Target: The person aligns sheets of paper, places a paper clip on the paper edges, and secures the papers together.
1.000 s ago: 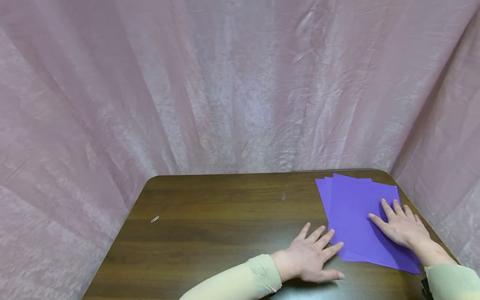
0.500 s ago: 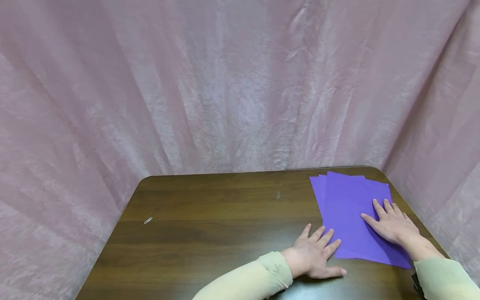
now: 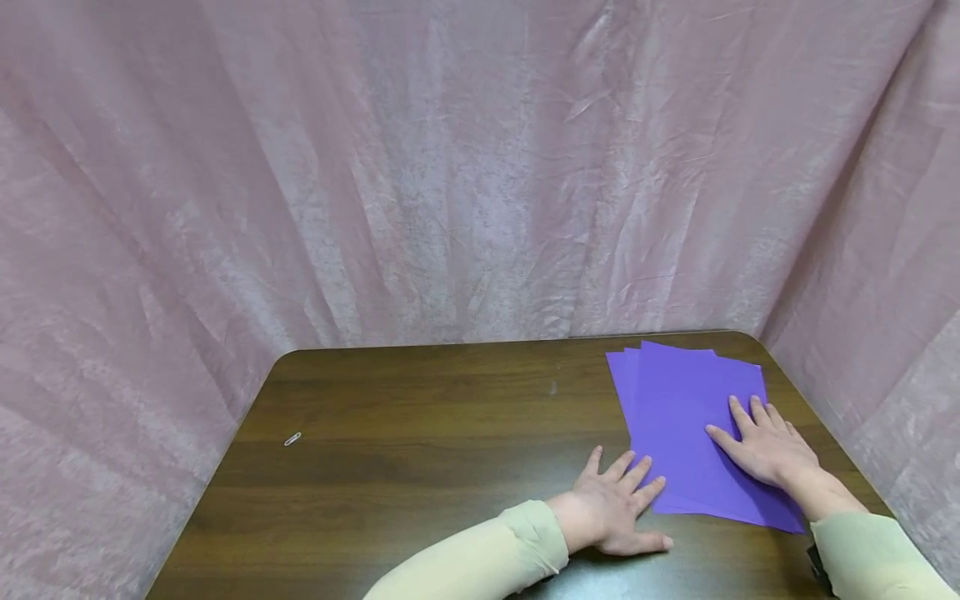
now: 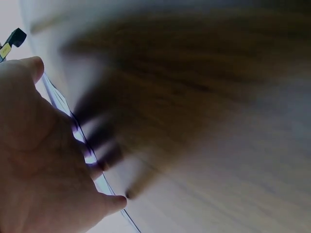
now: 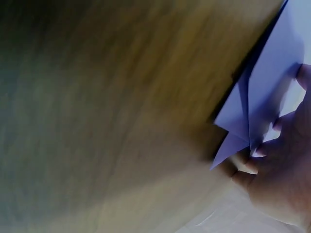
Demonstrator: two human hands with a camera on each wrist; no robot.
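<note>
Several purple sheets of paper (image 3: 675, 442) lie in an uneven, fanned stack at the right side of the brown wooden table. My right hand (image 3: 772, 450) rests flat on the top sheet near its right edge, fingers spread. Along the stack's left edge lies my left hand (image 3: 607, 508), palm down with straight fingers; its fingertips are right at the paper's lower left side and its thumb on the table. In the right wrist view, corners of the sheets (image 5: 265, 87) stick out below the fingers. The left wrist view shows the left hand's fingers (image 4: 114, 204) at the sheet edges.
A small white paper clip (image 3: 292, 438) lies on the left part of the table (image 3: 420, 417). Pink velvet curtains (image 3: 465, 167) hang behind the table and along its sides. The table's right edge runs close beside the stack.
Both hands and the purple sheets have shifted slightly left on the table over the last half second. The head view has also turned a little. The paper clip stays in place.
</note>
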